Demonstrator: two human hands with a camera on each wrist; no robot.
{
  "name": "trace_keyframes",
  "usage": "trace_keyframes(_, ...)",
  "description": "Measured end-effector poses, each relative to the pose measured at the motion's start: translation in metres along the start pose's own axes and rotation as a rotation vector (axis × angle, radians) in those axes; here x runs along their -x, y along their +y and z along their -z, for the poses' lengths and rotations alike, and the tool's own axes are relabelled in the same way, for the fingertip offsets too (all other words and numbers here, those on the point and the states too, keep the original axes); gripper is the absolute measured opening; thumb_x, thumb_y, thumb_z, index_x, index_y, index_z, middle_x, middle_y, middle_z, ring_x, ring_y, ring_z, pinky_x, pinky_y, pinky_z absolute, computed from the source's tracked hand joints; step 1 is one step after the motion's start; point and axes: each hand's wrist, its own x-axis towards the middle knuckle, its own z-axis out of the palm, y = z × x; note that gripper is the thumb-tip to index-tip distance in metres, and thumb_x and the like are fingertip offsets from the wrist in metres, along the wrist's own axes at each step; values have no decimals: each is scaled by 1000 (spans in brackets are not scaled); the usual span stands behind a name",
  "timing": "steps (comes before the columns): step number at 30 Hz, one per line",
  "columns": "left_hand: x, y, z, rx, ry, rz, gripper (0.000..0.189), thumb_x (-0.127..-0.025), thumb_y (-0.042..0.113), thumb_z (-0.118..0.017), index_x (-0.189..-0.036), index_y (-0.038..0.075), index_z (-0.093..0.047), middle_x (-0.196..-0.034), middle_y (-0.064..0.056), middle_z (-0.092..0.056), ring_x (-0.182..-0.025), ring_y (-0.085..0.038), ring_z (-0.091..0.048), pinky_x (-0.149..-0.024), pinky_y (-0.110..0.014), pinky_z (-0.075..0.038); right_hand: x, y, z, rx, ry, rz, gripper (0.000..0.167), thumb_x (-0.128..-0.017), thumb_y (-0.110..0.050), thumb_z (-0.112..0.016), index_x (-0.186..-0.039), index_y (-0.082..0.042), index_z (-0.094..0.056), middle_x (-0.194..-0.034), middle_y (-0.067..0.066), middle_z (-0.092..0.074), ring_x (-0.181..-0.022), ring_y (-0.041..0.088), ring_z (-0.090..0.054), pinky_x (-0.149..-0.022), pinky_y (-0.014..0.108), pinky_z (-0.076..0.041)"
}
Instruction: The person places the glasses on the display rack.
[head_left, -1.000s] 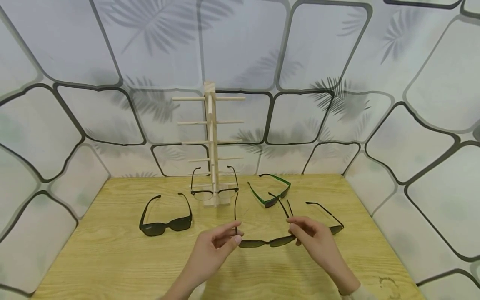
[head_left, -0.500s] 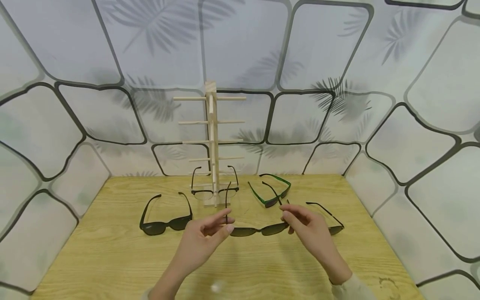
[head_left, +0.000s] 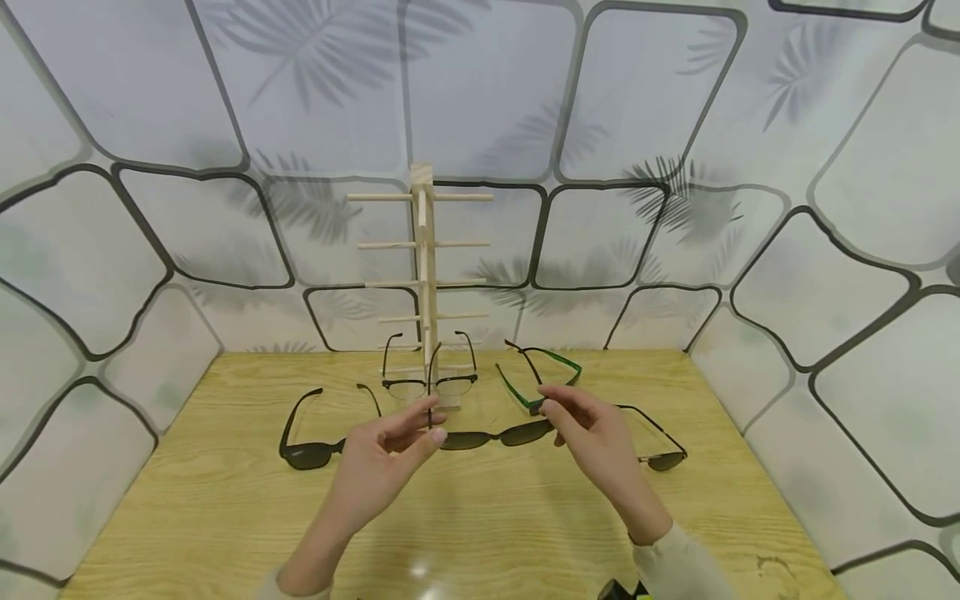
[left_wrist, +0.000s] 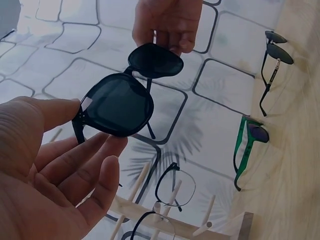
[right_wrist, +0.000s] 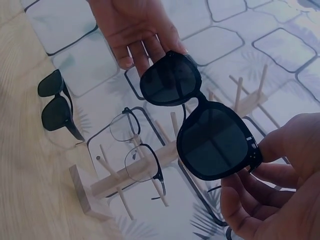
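Observation:
Dark-lensed black sunglasses are held level above the table between both hands, arms unfolded and pointing away toward the rack. My left hand pinches the frame's left corner between thumb and fingers; in the left wrist view the thumb lies at the hinge beside the lens. At the opposite corner, my right hand pinches the frame by its hinge, and the right wrist view shows the near lens beside it. Beyond stands a wooden rack with paired pegs. Clear half-rim eyeglasses sit on its lowest pegs.
Black sunglasses lie at the left, partly behind my left hand. Green-armed sunglasses and thin-framed sunglasses lie to the right on the wooden table. Patterned walls enclose the back and sides. A small dark object shows at the bottom edge.
Both hands have carried the sunglasses forward and to the left, nearer the rack. The left hand now covers part of the black sunglasses on the table. The other glasses have stayed put.

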Motion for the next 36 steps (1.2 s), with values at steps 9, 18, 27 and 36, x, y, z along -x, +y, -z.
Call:
trace_keyframes(9, -3, 3, 13, -26, 65, -23, 45, -100, 21, -76, -143, 15, -67, -123, -11, -78, -102, -8, -78, -79, -23, -61, -10, -9, -14, -42, 15, 72, 27, -105, -19, -68, -130, -11, -74, -104, 18, -73, -72, 12, -65, -65, 28, -58)
trace_keyframes(18, -9, 3, 25, -64, 106, 9, 42, -101, 25, -74, -142, 16, -68, -123, -9, -78, -106, -3, -75, -85, -20, -59, -21, -17, -27, -73, -21, 80, 29, -105, -20, -68, -131, -10, -73, -112, 14, -73, -79, 8, -64, -70, 26, -58)
trace_keyframes(27, -19, -2, 36, -166, 150, 1, 41, -103, 28, -72, -141, 15, -69, -126, -9, -77, -113, -11, -74, -89, -16, -56, -35, -19, -39, -70, -36, 101, 32, -104, -22, -70, -134, -12, -72, -126, 11, -73, -96, 13, -68, -75, 28, -59)
trace_keyframes(36, -30, -8, 43, -204, 212, 6, 39, -103, 29, -71, -139, 13, -70, -124, -8, -78, -107, -4, -74, -87, -13, -55, -48, -19, -52, -95, -71, 64, 37, -105, -26, -69, -140, -19, -68, -132, 7, -69, -107, 21, -67, -79, 29, -58)
